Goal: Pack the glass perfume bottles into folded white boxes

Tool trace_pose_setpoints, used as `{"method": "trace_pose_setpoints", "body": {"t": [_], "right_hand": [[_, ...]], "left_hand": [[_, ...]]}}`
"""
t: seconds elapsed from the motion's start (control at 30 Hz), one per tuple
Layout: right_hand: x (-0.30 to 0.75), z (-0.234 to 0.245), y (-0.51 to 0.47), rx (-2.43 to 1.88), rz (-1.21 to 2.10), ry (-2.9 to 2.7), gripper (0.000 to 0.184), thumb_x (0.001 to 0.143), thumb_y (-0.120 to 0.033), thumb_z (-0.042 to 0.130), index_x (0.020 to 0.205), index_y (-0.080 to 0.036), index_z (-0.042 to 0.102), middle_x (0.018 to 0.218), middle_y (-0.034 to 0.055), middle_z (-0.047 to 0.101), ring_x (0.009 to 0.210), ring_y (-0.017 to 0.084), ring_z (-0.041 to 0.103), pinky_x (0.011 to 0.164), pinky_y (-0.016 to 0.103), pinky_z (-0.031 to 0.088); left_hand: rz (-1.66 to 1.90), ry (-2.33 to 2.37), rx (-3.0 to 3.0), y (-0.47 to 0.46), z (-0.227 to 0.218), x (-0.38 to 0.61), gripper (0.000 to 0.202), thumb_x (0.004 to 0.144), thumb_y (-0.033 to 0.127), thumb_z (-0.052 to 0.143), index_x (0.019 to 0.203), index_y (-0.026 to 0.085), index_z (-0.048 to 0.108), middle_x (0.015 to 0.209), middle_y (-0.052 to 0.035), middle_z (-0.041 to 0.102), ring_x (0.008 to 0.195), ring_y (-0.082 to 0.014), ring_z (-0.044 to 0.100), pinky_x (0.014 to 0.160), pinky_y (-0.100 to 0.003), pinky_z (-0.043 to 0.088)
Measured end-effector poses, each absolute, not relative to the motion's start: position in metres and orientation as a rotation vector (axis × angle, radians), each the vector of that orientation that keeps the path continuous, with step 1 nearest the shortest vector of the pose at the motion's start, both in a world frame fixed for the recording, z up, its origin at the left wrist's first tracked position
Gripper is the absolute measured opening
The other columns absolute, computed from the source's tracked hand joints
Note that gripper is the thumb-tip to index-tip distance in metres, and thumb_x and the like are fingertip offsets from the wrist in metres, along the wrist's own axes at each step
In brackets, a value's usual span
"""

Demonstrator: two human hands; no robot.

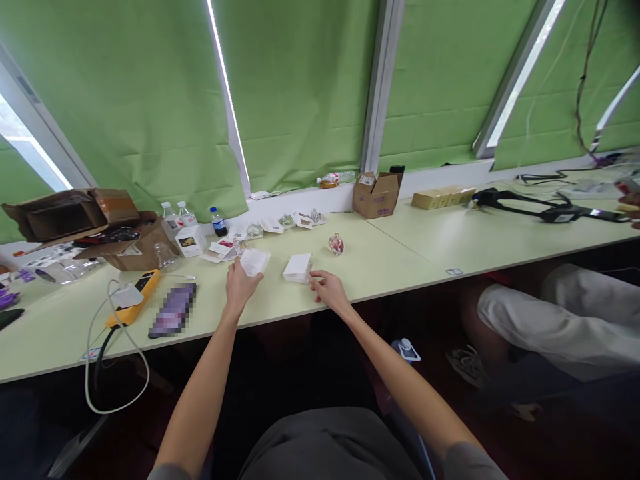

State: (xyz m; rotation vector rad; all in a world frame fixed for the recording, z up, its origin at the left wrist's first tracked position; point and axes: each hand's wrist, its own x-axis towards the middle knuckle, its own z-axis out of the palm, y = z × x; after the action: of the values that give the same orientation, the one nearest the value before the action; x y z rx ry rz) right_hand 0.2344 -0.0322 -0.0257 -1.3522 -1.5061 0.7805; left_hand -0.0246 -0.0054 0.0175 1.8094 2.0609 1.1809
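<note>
My left hand (242, 287) grips a white box (255, 262) with small print on its upper face, fingers behind it and thumb at its right edge. My right hand (327, 289) has its curled fingers at the right side of a second white box (298, 266), which rests on the table with its plain face up. Just beyond that hand stands a round glass perfume bottle (337, 245) with pinkish contents. Opened white cartons (221, 249) lie beyond my left hand, near clear glass bottles (255, 230).
A phone (173, 310) and a yellow power strip (135, 300) with a looped white cable lie left. Cardboard boxes (379, 195) and drink bottles (219, 222) stand along the back. At right are yellow boxes (440, 198), a black frame-like device (545, 207) and a seated person's legs (540, 320).
</note>
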Motion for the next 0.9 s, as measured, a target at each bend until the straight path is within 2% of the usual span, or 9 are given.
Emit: {"method": "trace_pose_setpoints", "body": {"t": [0.07,0.17,0.3,0.43,0.57,0.67,0.77,0.9], "right_hand": [[0.233,-0.025,-0.033,-1.347,0.749,-1.498,0.03,0.087,-0.037,0.054,0.103,-0.015,0.065,0.075,0.0046,0.067,0.039,0.008,0.055,0.04,0.019,0.044],[0.229,-0.024,-0.035,-1.325,0.67,-1.514,0.03,0.086,-0.041,0.052,0.092,-0.016,0.066,0.081,0.0056,0.068,0.045,0.01,0.057,0.04,0.02,0.041],[0.224,-0.025,-0.037,-1.265,0.621,-1.673,0.031,0.085,-0.045,0.053,0.085,-0.019,0.068,0.081,0.0037,0.069,0.062,0.014,0.062,0.057,0.024,0.048],[0.219,-0.026,-0.04,-1.216,0.677,-1.77,0.035,0.086,-0.05,0.052,0.098,-0.022,0.07,0.087,0.0034,0.071,0.071,0.016,0.063,0.07,0.027,0.049],[0.21,-0.028,-0.039,-1.191,0.752,-1.727,0.042,0.084,-0.051,0.054,0.111,-0.021,0.067,0.089,0.0045,0.071,0.068,0.016,0.062,0.067,0.028,0.049],[0.201,-0.032,-0.036,-1.176,0.774,-1.682,0.043,0.082,-0.047,0.058,0.114,-0.019,0.065,0.092,0.0064,0.071,0.067,0.016,0.062,0.066,0.029,0.05],[0.195,-0.034,-0.032,-1.196,0.748,-1.64,0.039,0.081,-0.041,0.061,0.113,-0.019,0.065,0.093,0.007,0.071,0.068,0.016,0.063,0.066,0.029,0.05],[0.195,-0.034,-0.03,-1.17,0.742,-1.656,0.037,0.078,-0.038,0.064,0.111,-0.021,0.066,0.091,0.0054,0.071,0.072,0.017,0.064,0.068,0.029,0.051]], "left_hand": [[1.328,1.866,1.634,-0.004,0.018,-0.021,0.073,0.069,0.042,0.07,0.131,0.017,0.042,0.126,-0.0179,0.053,0.115,-0.0327,0.052,0.092,-0.041,0.042],[1.484,1.588,1.35,-0.007,0.011,-0.012,0.077,0.07,0.042,0.071,0.135,0.017,0.039,0.128,-0.0174,0.053,0.11,-0.0289,0.056,0.093,-0.039,0.043],[1.655,1.45,1.381,-0.02,-0.008,0.007,0.075,0.07,0.039,0.072,0.135,0.017,0.043,0.137,-0.0168,0.044,0.123,-0.0294,0.048,0.102,-0.038,0.039],[1.721,1.457,1.673,-0.035,-0.023,0.022,0.078,0.071,0.035,0.071,0.139,0.019,0.038,0.134,-0.0139,0.041,0.127,-0.0279,0.043,0.107,-0.038,0.035],[1.694,1.447,1.868,-0.043,-0.024,0.026,0.084,0.07,0.034,0.072,0.142,0.02,0.032,0.134,-0.0139,0.04,0.129,-0.0284,0.04,0.109,-0.041,0.034],[1.628,1.36,1.987,-0.047,-0.02,0.026,0.085,0.069,0.035,0.073,0.142,0.019,0.031,0.136,-0.0145,0.037,0.131,-0.0286,0.038,0.109,-0.042,0.033],[1.601,1.243,1.98,-0.05,-0.018,0.025,0.073,0.07,0.036,0.073,0.134,0.021,0.041,0.135,-0.0138,0.04,0.128,-0.0278,0.041,0.107,-0.041,0.036],[1.646,1.049,1.676,-0.048,-0.019,0.021,0.051,0.079,0.038,0.066,0.123,0.02,0.049,0.121,-0.0126,0.057,0.114,-0.0242,0.056,0.096,-0.039,0.045]]}}
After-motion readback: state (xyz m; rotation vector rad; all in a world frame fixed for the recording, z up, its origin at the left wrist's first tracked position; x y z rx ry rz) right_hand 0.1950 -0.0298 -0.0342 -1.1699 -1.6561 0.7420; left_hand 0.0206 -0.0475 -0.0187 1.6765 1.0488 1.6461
